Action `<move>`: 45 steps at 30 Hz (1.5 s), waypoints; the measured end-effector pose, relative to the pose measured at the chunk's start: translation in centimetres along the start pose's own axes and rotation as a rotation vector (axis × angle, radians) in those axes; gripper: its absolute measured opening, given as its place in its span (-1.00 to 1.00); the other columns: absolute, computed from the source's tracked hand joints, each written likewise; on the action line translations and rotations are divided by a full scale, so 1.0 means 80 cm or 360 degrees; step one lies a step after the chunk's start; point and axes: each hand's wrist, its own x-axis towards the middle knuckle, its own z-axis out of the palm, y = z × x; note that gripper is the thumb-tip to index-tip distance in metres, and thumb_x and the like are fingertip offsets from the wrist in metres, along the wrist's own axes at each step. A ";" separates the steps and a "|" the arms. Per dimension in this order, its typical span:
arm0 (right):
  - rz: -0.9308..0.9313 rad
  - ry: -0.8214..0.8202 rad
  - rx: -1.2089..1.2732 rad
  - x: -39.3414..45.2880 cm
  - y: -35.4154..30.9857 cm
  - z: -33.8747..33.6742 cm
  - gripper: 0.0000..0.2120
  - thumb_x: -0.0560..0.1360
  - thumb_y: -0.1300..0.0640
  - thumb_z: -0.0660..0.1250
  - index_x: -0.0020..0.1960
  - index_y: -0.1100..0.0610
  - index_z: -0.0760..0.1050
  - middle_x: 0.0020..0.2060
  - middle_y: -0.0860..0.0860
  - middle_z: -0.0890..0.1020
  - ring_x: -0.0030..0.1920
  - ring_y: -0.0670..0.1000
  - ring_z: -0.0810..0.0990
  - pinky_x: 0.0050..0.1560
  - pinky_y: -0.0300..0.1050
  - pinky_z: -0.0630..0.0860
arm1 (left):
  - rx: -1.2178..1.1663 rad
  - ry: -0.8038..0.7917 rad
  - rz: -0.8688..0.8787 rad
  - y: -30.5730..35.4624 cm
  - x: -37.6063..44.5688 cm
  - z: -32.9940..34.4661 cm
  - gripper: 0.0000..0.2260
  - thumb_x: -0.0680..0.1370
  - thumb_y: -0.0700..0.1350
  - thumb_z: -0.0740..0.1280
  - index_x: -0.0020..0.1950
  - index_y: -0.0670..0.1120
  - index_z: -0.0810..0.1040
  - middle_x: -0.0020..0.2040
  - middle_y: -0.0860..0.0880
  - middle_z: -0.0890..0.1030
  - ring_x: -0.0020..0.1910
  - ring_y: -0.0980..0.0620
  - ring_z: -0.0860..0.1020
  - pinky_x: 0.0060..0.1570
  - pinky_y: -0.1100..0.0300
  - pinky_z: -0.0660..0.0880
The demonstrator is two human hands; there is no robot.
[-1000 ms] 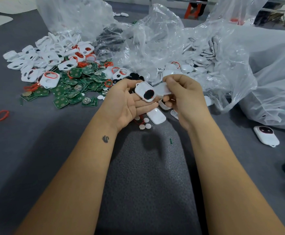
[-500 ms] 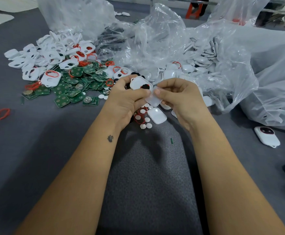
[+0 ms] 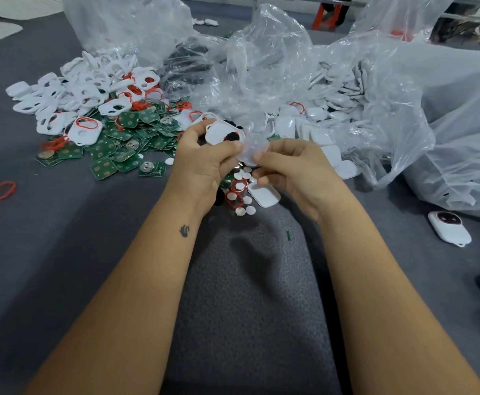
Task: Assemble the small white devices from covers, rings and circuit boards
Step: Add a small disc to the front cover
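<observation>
step: joining covers. left hand (image 3: 204, 163) grips black-padded cover (image 3: 224, 132); right hand (image 3: 295, 169), at 3 o'clock, pinches blurred clear piece (image 3: 252, 151). next: align, press.

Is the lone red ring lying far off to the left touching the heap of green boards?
Apart. The head view shows the red ring lying alone on the grey table, with bare cloth between it and the green boards.

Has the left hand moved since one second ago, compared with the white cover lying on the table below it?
Yes. The left hand has turned palm-down and closed its grip on the white piece, lifting it farther from the white cover.
</observation>
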 end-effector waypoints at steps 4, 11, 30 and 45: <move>-0.0100 0.0142 -0.0076 0.001 0.001 0.002 -0.88 0.46 0.40 0.38 -0.18 0.21 0.55 -0.40 0.07 0.62 -0.39 -0.05 0.59 -0.36 -0.24 0.54 | -0.0008 -0.0019 -0.0024 0.001 0.000 0.003 -0.71 0.51 -0.44 0.31 0.16 -0.15 0.45 0.03 -0.20 0.59 -0.04 -0.09 0.63 -0.07 0.10 0.65; -0.0271 0.0307 -0.0130 0.001 -0.001 -0.001 -0.91 0.53 0.28 0.37 -0.09 0.15 0.64 -0.32 0.04 0.62 -0.32 -0.06 0.51 -0.32 -0.25 0.46 | -0.0321 -0.0343 -0.0351 0.009 -0.006 0.000 -0.81 0.62 -0.22 0.14 0.12 -0.26 0.47 0.05 -0.33 0.65 0.03 -0.29 0.65 -0.01 -0.10 0.63; -0.0494 0.0584 -0.0757 0.003 0.003 0.009 -0.82 0.47 0.24 0.40 -0.24 0.00 0.58 -0.35 -0.11 0.59 -0.33 -0.18 0.50 -0.23 -0.31 0.43 | -0.0242 -0.0571 -0.0605 0.003 -0.007 0.002 -0.64 0.64 0.01 0.06 0.28 -0.17 0.43 0.14 -0.27 0.64 0.11 -0.25 0.64 -0.03 -0.16 0.62; -0.0544 0.0572 -0.0682 0.003 0.006 0.010 -0.89 0.51 0.21 0.35 -0.01 0.10 0.63 -0.22 -0.02 0.56 -0.23 -0.08 0.50 -0.10 -0.15 0.49 | -0.0202 -0.0405 -0.0457 -0.002 -0.008 0.009 -0.79 0.64 -0.33 0.07 0.22 -0.26 0.41 0.01 -0.31 0.63 -0.15 -0.17 0.69 -0.11 -0.03 0.66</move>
